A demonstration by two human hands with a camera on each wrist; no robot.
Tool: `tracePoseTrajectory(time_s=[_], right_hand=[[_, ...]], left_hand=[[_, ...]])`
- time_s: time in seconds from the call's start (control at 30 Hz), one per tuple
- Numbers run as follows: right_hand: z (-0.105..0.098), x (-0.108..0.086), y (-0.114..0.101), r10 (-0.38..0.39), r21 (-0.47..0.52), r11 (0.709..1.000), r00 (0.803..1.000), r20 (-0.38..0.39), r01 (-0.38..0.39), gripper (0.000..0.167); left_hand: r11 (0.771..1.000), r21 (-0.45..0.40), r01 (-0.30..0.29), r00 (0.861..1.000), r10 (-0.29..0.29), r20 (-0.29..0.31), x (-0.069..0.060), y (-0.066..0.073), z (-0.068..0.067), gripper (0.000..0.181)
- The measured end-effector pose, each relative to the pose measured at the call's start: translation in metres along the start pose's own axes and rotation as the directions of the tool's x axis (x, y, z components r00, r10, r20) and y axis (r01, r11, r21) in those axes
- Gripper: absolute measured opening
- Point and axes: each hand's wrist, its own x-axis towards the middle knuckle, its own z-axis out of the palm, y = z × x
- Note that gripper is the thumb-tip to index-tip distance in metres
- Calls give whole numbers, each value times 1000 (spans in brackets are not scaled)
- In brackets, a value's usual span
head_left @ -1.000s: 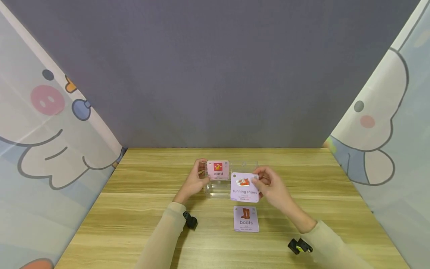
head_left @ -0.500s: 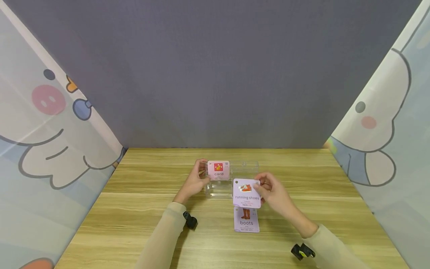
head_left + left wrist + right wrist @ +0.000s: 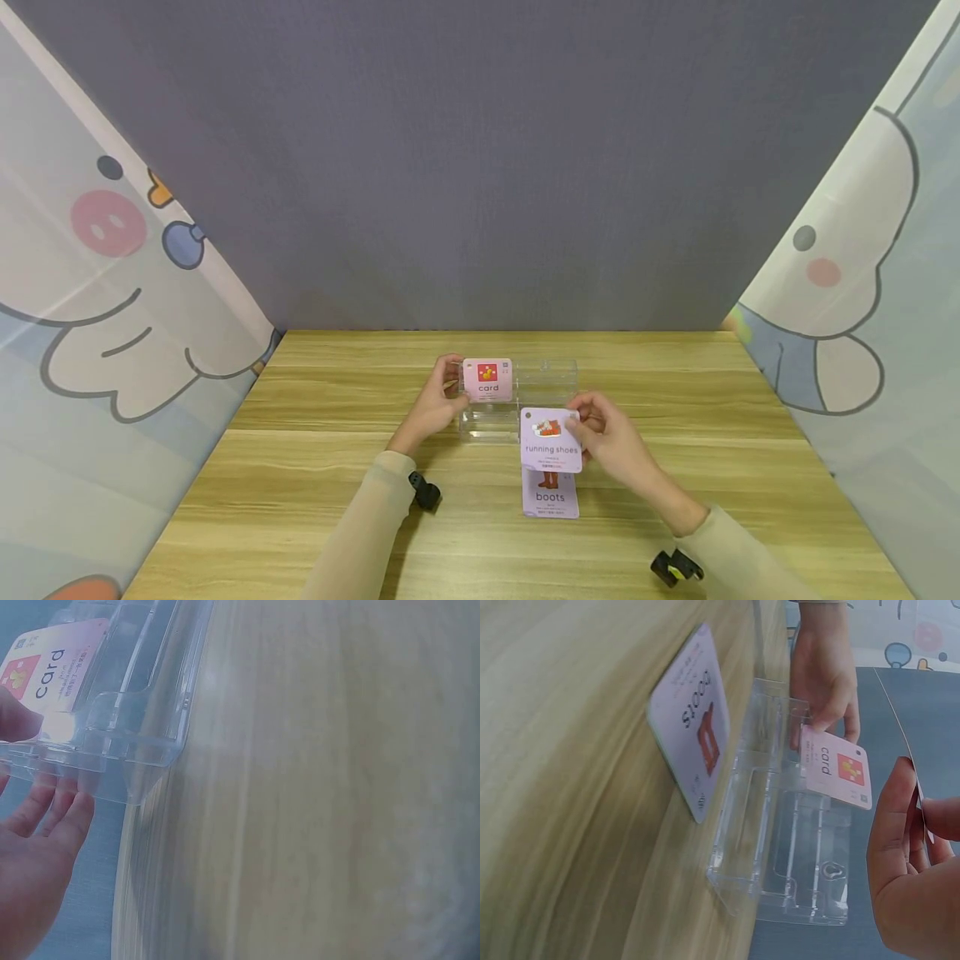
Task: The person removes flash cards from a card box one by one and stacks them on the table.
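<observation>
My left hand [image 3: 432, 406] grips the left end of a clear plastic two-tier card stand [image 3: 547, 383], with the thumb in front and fingers around its side and back. A pink flashcard [image 3: 488, 394] reading "card" sits in the upper left of this stand. My right hand [image 3: 617, 435] pinches a purple "running shoes" flashcard [image 3: 550, 460] by its upper right corner; the right wrist view shows that card edge-on. Flat on the table lies a purple "boots" flashcard [image 3: 551, 503], its top covered by the held card in the head view.
The wood-grain table [image 3: 337, 492] ends at a dark grey panel [image 3: 495, 208] behind. Cartoon-printed cloths [image 3: 847, 350] hang at both sides. Wrist-worn black devices [image 3: 426, 493] sit on both forearms.
My right hand has drawn the running shoes flashcard toward me and down, from in front of the stand to over the top of the boots flashcard. The left hand has stayed put.
</observation>
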Motion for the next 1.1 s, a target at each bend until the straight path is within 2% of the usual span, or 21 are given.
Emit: tracePoseTrajectory(time_s=[0.57,1.1], right_hand=[[7,-5,12,15,-9,1000,999,50,-15,21],[9,-11,21,60,-15,998,996,72,-59,22]], left_hand=[[1000,8,14,1000,-14,13,1,-3,-1,61],[999,27,20,1000,-20,3,0,-1,-1,61]])
